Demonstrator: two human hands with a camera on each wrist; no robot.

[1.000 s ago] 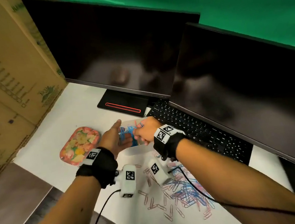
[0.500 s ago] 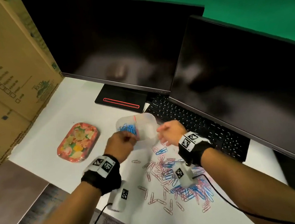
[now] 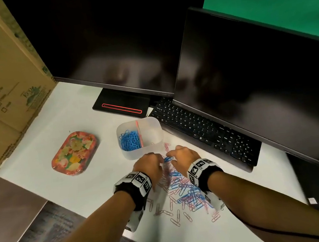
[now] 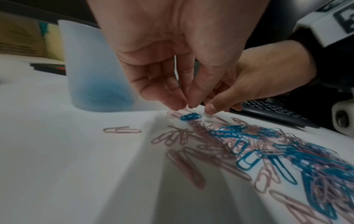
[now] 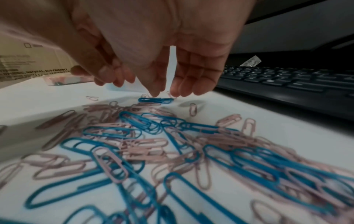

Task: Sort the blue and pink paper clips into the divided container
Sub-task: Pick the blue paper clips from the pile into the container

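The translucent divided container stands upright on the white table, with a heap of blue clips in its left compartment beside a pink divider. Just in front of it lies the mixed pile of blue and pink paper clips. Both hands hover over the pile's far edge, fingers pointing down. A single blue clip lies on the table between them. My right hand has thumb and fingers slightly apart, just above that clip. My left hand has its fingertips drawn together over pink clips, with nothing plainly held.
A floral tin tray lies left of the container. A black keyboard and two dark monitors stand close behind and to the right. Cardboard boxes wall off the left. The table's front edge is near my forearms.
Both hands have come back from the container towards me and dropped to the far edge of the clip pile. The container now stands free on the table.
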